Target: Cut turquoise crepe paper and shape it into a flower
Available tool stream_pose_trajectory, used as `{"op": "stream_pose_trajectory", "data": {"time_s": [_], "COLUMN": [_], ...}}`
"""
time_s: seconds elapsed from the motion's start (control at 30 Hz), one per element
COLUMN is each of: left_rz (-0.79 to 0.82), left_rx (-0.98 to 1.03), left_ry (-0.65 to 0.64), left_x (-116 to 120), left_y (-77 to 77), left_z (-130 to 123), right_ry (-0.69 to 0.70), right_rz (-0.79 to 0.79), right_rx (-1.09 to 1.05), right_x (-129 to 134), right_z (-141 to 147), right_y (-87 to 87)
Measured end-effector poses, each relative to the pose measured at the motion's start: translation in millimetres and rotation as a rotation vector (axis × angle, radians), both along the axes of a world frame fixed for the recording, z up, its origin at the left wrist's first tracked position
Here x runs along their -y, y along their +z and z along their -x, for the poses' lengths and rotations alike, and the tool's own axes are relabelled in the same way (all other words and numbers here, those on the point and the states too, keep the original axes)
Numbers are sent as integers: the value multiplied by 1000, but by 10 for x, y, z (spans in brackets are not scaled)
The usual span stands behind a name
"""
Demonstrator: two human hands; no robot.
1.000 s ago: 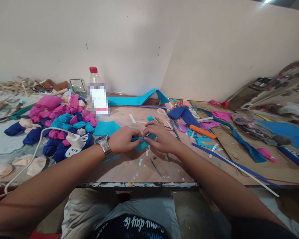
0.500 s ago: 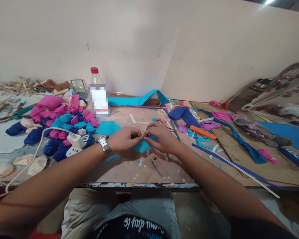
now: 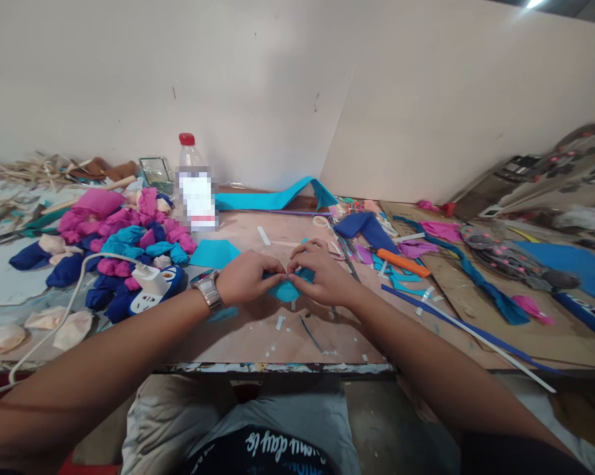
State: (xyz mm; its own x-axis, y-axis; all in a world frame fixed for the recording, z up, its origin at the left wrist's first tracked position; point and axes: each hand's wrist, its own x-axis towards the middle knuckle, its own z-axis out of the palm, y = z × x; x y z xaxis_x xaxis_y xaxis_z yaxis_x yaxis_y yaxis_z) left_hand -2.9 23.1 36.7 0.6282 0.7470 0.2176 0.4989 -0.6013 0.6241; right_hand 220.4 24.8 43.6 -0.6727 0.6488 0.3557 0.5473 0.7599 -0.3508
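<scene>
Both hands meet over the middle of the table, pinching a small piece of turquoise crepe paper (image 3: 283, 292) between thumbs and fingertips. My left hand (image 3: 250, 277), with a metal watch at the wrist, grips its left side. My right hand (image 3: 322, 272) holds the right side, the other fingers curled above. Part of the paper is hidden behind the fingers. Just left of my left hand lies a flat turquoise sheet (image 3: 213, 253). Small white strips (image 3: 280, 322) are scattered on the tabletop below the hands.
Left: a heap of pink, blue and turquoise crumpled paper pieces (image 3: 124, 237), a power socket (image 3: 152, 297) with a white cable, and a red-capped bottle (image 3: 188, 155). Right: an orange utility knife (image 3: 401, 262), a tape roll (image 3: 321, 221), and cardboard (image 3: 466, 297) under paper strips. A wall stands behind.
The turquoise paper's lower edge looks more gathered and rounded between my fingertips. Both hands stay in nearly the same place.
</scene>
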Motion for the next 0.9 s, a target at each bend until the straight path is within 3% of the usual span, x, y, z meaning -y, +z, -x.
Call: {"op": "stream_pose_trajectory", "data": {"time_s": [0.3, 0.57, 0.77, 0.9], "left_rz": [-4, -73, -175, -186], "left_rx": [11, -53, -152, -168], "left_ry": [68, 249, 350, 319], "left_x": [-37, -60, -92, -94], "left_y": [44, 51, 40, 26], "left_z": [32, 53, 74, 85], "right_ry": [-44, -160, -112, -91], "right_rz": [-41, -114, -95, -74], "right_rx": [-39, -128, -87, -55], "right_x": [-71, -116, -130, -134], "right_z": [-47, -90, -96, -93], "right_y": [20, -10, -11, -8]}}
